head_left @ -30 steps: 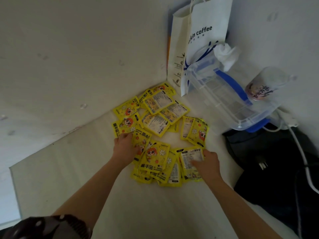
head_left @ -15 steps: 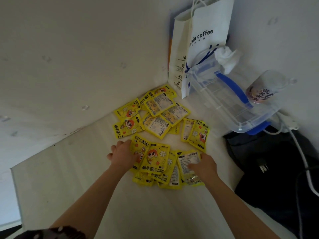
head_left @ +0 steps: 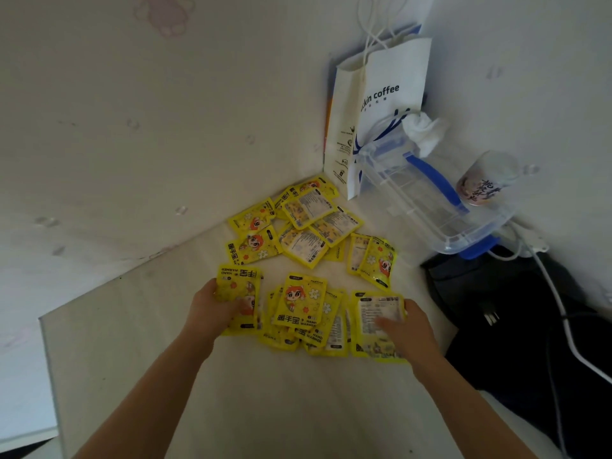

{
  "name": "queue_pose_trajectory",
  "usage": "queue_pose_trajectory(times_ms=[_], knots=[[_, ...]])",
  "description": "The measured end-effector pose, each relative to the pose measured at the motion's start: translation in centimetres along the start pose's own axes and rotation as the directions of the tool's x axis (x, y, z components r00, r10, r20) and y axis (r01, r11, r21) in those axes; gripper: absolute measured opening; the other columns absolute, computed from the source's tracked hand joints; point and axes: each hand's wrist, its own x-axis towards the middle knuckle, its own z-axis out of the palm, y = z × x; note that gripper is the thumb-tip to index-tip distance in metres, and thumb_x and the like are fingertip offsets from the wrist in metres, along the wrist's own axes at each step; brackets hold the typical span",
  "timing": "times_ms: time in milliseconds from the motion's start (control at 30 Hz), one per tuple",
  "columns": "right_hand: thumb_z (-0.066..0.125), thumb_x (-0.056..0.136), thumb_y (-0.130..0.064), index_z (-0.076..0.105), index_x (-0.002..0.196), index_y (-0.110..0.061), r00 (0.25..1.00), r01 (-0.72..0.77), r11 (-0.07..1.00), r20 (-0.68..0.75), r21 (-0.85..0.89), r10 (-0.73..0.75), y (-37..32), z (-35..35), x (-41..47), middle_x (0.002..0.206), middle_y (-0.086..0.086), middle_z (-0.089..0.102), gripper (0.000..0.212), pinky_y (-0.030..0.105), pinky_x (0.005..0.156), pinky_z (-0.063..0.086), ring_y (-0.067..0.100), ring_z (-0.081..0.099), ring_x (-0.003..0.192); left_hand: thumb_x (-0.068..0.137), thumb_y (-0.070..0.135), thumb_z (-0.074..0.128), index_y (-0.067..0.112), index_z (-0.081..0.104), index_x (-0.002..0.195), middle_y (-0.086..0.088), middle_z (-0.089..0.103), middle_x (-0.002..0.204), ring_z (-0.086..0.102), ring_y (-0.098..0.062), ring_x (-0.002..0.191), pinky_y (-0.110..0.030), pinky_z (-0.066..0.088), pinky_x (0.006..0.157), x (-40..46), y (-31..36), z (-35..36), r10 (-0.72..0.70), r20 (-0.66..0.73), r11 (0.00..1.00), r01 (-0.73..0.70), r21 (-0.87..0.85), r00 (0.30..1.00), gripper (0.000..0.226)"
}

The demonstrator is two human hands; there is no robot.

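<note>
containers first: a clear plastic bin (head_left: 427,210) with a blue handle and blue clips leans tilted against the right wall. we can't tell what's in it through the ribbed, see-through plastic. a crumpled white cloth (head_left: 425,132) sits at its upper rim. a translucent cup (head_left: 485,182) with a printed band lies on its side at the bin's right rim. a white paper bag (head_left: 390,94) with string handles stands upright in the corner, touching the bin's upper end; its inside is hidden. a black bag (head_left: 503,293) lies on the right with a white cable (head_left: 559,313) running over it.

work items: flat yellow sachets (head_left: 308,233), glossy and rectangular, cartoon print on one face and a white label panel on the other. they're spread overlapping on the pale matte surface (head_left: 265,409), from the corner towards us.

left hand (head_left: 213,309) is grasping the left sachet (head_left: 236,286) at the left edge of the spread, thumb on the printed face. right hand (head_left: 410,329) is grasping the right sachet (head_left: 376,313), label side up, at the right edge of the near heap. its fingers are blurred. between the hands sits a small stack of sachets, the top one print side up.
</note>
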Motion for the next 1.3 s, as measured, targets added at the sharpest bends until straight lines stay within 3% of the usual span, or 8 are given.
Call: queue_pose_trajectory(times_ms=[100,200,267,400,500,700,1067,1300], knots=[[0.068,0.085,-0.014,0.065,0.102,-0.015,0.999,-0.038,0.991,0.042,0.128,0.033,-0.4,-0.4,-0.9,0.097,0.005,0.07,0.018,0.032,0.062,0.054,0.023,0.069,0.082,0.07,0.007,0.082,0.021,0.059,0.104,-0.004,0.072,0.095,0.072,-0.027,0.08,-0.048,0.059,0.075,-0.9,0.5,0.3,0.002,0.017,0.994,0.0,-0.11,1.0,0.044],[0.067,0.085,-0.009,0.069,0.103,-0.011,0.991,-0.053,0.97,0.129,0.237,0.022,-0.9,0.1,-1.5,0.095,0.009,0.075,0.018,0.042,0.074,0.059,0.026,0.073,0.082,0.066,0.005,0.084,0.027,0.048,0.122,-0.004,0.071,0.099,0.073,-0.027,0.078,-0.05,0.06,0.071,-1.2,0.8,1.2,-0.022,0.045,0.989,0.028,-0.148,0.999,0.07],[0.067,0.085,-0.006,0.068,0.104,-0.009,0.986,-0.09,0.949,0.162,0.304,0.042,-1.0,1.0,-1.5,0.098,0.011,0.074,0.019,0.041,0.076,0.059,0.028,0.072,0.086,0.062,0.007,0.087,0.031,0.045,0.126,-0.002,0.069,0.102,0.072,-0.027,0.083,-0.049,0.06,0.072,-1.3,1.0,2.0,-0.032,0.052,0.99,0.039,-0.138,0.998,0.081],[0.064,0.087,-0.004,0.067,0.103,-0.007,0.969,-0.198,0.895,0.217,0.4,0.117,-1.1,2.9,-0.9,0.096,0.013,0.073,0.016,0.041,0.074,0.058,0.031,0.071,0.086,0.068,0.008,0.083,0.015,0.067,0.1,-0.009,0.075,0.093,0.072,-0.03,0.082,-0.052,0.059,0.076,-1.4,1.0,3.7,-0.058,0.104,0.99,0.071,-0.124,0.993,0.037],[0.065,0.086,-0.002,0.067,0.103,-0.004,0.956,-0.252,0.881,0.242,0.4,0.164,-0.9,4.3,-0.1,0.096,0.015,0.073,0.018,0.047,0.079,0.058,0.032,0.071,0.085,0.071,0.009,0.081,0.016,0.07,0.091,-0.009,0.075,0.089,0.072,-0.029,0.082,-0.049,0.059,0.077,-1.1,0.6,4.9,-0.07,0.103,0.987,0.084,-0.138,0.992,0.023],[0.072,0.081,-0.006,0.064,0.112,-0.005,0.947,-0.285,0.899,0.242,0.333,0.21,-0.4,6.3,1.3,0.103,0.016,0.071,0.032,0.056,0.085,0.055,0.035,0.069,0.092,0.075,0.01,0.079,0.016,0.066,0.086,-0.005,0.073,0.086,0.069,-0.024,0.08,-0.038,0.057,0.073,0.0,0.4,6.5,-0.092,0.082,0.984,0.104,-0.145,0.992,0.018],[0.07,0.082,-0.005,0.066,0.111,-0.006,0.947,-0.278,0.929,0.233,0.243,0.222,-0.7,6.7,2.8,0.106,0.014,0.071,0.03,0.052,0.094,0.051,0.032,0.067,0.098,0.07,0.013,0.082,0.014,0.072,0.093,-0.006,0.076,0.086,0.072,-0.026,0.081,-0.046,0.06,0.076,0.7,-0.2,7.4,-0.09,0.088,0.986,0.101,-0.134,0.992,0.025],[0.066,0.084,-0.002,0.063,0.115,-0.001,0.941,-0.281,0.889,0.287,0.361,0.18,-0.8,5.4,2.4,0.108,0.019,0.07,0.03,0.054,0.088,0.054,0.034,0.069,0.096,0.073,0.007,0.079,0.007,0.072,0.099,-0.013,0.076,0.089,0.073,-0.032,0.08,-0.047,0.06,0.074,-0.1,-1.0,5.9,-0.124,0.125,0.944,0.156,-0.291,0.984,0.026]])
